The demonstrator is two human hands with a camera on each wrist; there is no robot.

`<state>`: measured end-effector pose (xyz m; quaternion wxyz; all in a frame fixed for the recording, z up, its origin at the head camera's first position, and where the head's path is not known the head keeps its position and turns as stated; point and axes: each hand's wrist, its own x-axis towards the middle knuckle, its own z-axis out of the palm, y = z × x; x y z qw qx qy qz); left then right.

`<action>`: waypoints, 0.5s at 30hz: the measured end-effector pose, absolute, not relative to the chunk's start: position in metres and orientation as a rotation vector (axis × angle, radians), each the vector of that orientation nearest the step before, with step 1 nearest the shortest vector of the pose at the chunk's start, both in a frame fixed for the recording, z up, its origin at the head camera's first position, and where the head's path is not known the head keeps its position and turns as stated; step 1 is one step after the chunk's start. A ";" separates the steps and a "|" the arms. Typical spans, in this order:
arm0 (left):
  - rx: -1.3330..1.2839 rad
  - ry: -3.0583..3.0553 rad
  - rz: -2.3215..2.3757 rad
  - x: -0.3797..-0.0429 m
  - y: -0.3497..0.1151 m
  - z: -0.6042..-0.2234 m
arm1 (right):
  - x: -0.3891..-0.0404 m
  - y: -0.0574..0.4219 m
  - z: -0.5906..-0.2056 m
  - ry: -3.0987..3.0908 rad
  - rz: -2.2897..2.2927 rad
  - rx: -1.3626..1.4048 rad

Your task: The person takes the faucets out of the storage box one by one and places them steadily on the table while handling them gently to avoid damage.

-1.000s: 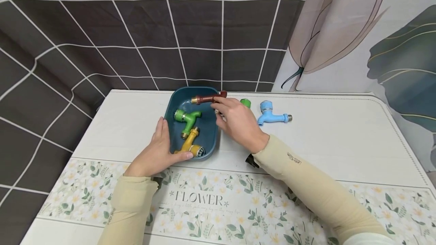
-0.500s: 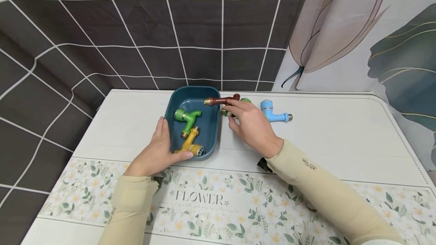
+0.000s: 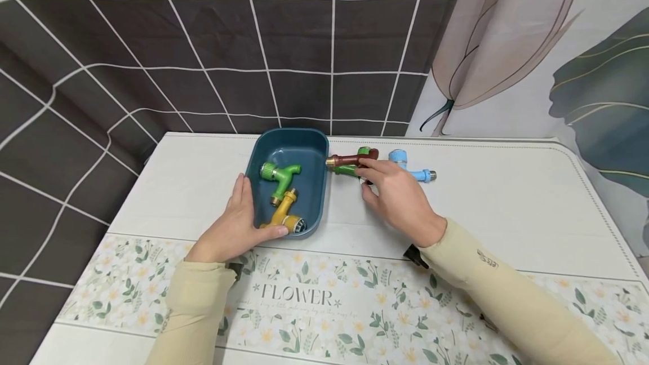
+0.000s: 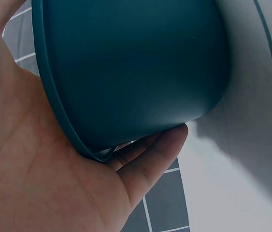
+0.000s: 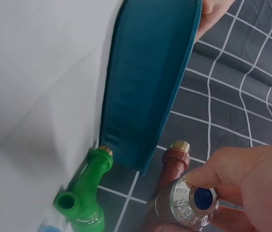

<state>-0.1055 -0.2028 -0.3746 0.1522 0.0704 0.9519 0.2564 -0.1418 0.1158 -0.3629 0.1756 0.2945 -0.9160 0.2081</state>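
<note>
My right hand pinches a dark red-brown tap with a brass threaded end, gripping its silver knob, which has a blue centre. This tap is held above a green tap on the table, to the right of the blue plastic basin. Against the basin's near left corner lies my left hand, fingers straight along the outer wall and thumb stretched over the near rim. Inside the basin are another green tap and a yellow tap, partly hidden by the thumb.
A light-blue tap lies on the white table behind the right hand, partly covered by it. Dark gridded cloth hangs close behind the basin. A flowered band with lettering crosses the table's front.
My right hand has carried the red-brown tap rightward, from over the basin to beyond its right rim. My left hand, the basin and the taps in it have stayed put.
</note>
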 end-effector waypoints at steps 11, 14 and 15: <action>0.200 2.733 0.732 -0.106 -0.203 -0.376 | -0.134 0.135 -0.369 -2.594 0.580 0.799; 0.203 2.730 0.742 -0.106 -0.203 -0.376 | -0.133 0.139 -0.370 -2.591 0.578 0.790; 0.203 2.729 0.744 -0.106 -0.203 -0.376 | -0.132 0.141 -0.370 -2.594 0.574 0.788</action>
